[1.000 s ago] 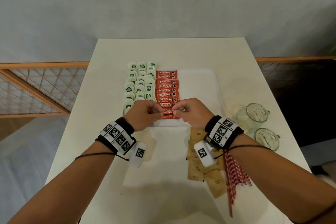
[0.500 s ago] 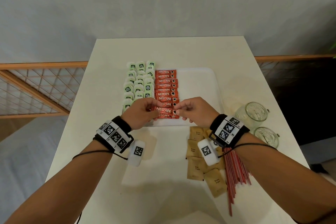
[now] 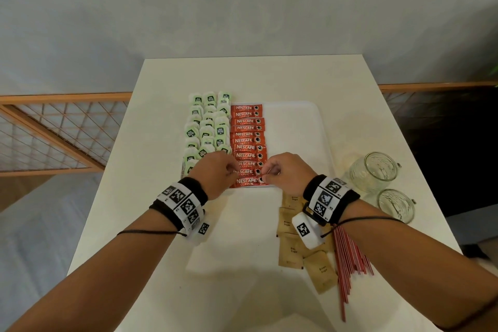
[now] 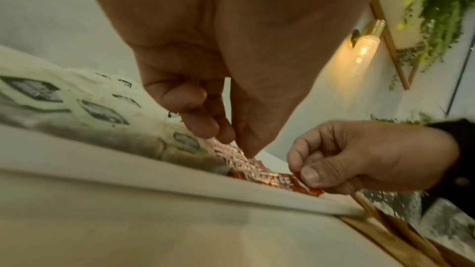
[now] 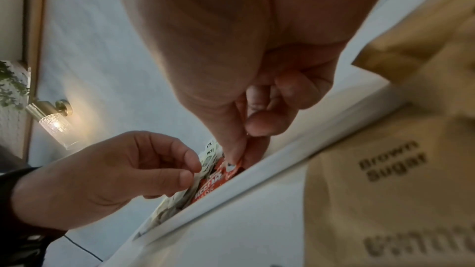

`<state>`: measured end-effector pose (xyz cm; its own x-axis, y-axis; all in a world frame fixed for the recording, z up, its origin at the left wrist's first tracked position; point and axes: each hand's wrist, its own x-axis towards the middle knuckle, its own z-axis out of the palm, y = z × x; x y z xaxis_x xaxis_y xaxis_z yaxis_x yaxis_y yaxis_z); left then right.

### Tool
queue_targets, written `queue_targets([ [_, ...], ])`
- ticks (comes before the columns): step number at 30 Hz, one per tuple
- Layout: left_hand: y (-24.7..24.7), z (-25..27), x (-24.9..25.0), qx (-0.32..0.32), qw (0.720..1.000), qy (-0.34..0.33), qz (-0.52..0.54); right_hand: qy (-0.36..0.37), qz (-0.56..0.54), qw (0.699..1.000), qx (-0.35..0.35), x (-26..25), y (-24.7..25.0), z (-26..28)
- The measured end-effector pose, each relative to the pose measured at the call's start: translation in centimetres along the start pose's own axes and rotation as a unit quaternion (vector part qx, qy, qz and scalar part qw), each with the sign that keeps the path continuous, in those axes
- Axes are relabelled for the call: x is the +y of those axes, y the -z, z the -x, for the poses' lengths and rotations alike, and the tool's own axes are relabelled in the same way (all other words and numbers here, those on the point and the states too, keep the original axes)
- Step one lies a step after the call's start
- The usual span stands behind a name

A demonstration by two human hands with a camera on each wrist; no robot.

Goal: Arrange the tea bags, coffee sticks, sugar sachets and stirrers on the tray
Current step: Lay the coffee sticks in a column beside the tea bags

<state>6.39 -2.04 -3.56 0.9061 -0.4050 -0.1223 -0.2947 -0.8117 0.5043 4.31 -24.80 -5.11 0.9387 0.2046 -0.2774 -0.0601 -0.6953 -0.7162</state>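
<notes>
A white tray (image 3: 291, 137) holds several green tea bags (image 3: 207, 127) at its left. Beside them runs a column of red coffee sticks (image 3: 246, 129). The nearest coffee stick (image 3: 246, 182) lies flat at the tray's near edge. My left hand (image 3: 234, 171) pinches its left end and my right hand (image 3: 265, 176) pinches its right end. The right wrist view shows thumb and forefinger of the right hand (image 5: 239, 153) closed on the coffee stick (image 5: 208, 188). Brown sugar sachets (image 3: 291, 250) and red stirrers (image 3: 350, 259) lie on the table under my right wrist.
Two glass jars (image 3: 374, 172) (image 3: 394, 205) lie on their sides at the table's right edge. The tray's right half is bare white. A wooden railing with mesh (image 3: 54, 137) stands left of the table. A wall lamp (image 4: 365, 46) glows behind.
Both hands have lowered the coffee stick from above the tray's near end. It now lies flat as the nearest one in the column.
</notes>
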Motion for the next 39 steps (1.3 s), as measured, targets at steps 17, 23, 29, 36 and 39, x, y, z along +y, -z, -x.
queue_targets([
  [17, -1.0, -0.3, 1.2, -0.036, 0.997, -0.012, -0.062, -0.049, 0.158, 0.986, 0.019, -1.0, 0.9, -0.6],
  [23, -0.8, -0.1, 1.7, -0.039, 0.998, -0.009, -0.054, -0.054, 0.163, 0.985, 0.01, -1.3, 0.7, -0.8],
  [29, -0.8, -0.1, 1.7, -0.044, 0.998, -0.013, -0.049, -0.048, 0.161, 0.986, 0.0, -1.4, 1.3, -0.5],
  [36, -0.9, -0.1, 3.1, -0.019, 0.998, -0.05, -0.034, -0.041, 0.158, 0.987, 0.002, -1.0, 4.5, 1.8],
  [39, -1.5, 0.1, 4.9, -0.033, 0.995, -0.095, -0.024, -0.041, 0.195, 0.98, -0.025, -0.5, 6.2, 3.8],
])
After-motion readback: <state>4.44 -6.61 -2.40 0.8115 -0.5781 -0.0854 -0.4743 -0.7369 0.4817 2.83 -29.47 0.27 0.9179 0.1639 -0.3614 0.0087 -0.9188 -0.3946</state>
